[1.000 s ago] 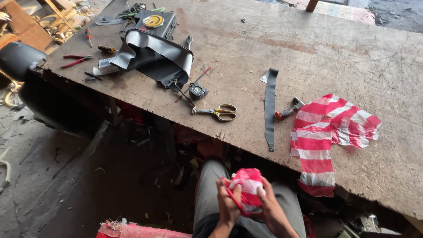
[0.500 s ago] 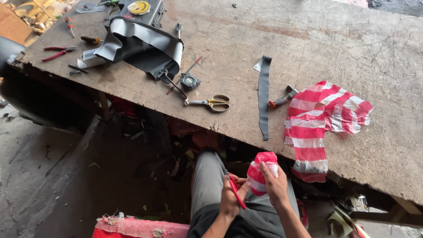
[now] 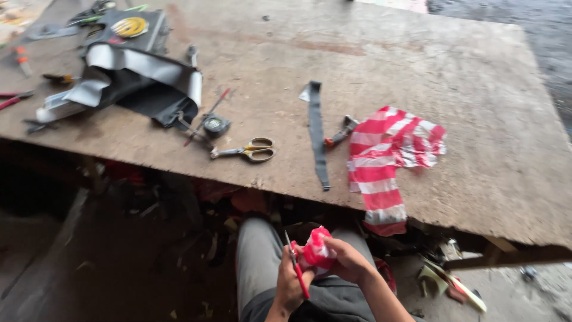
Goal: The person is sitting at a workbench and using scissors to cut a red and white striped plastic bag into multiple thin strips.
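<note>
Two hands are working low over the lap, close together. The left hand (image 3: 290,285) is gripping a thin red-handled tool (image 3: 296,269), its shaft pointing up past the fingers; whether it is a blade or an awl is too blurred to tell. The right hand (image 3: 347,260) is wrapping around a bunched wad of red-and-white striped cloth (image 3: 316,250), fingers curling over it and pressing it toward the tool. Compared with a second ago, the bundle is sitting tighter and smaller in the grasp, and the tool is now standing right against its left edge, so the work looks to be moving from gathering the cloth to working on it with the tool. The view is also swinging leftward and nearer to the bench.

Beneath the hands, grey trousers (image 3: 260,262) are covering the knees. Moving out, the wooden workbench (image 3: 488,119) is filling the upper frame. A larger piece of the same striped fabric (image 3: 387,158) is lying near its front edge, one end draping over. Just beside it a dark strap (image 3: 316,131) is stretching toward the edge, with a small orange-handled tool (image 3: 339,132) between them. Further left, yellow-handled scissors (image 3: 247,150) are resting, and beyond them a heap of black and grey sheet material (image 3: 134,80).
</note>
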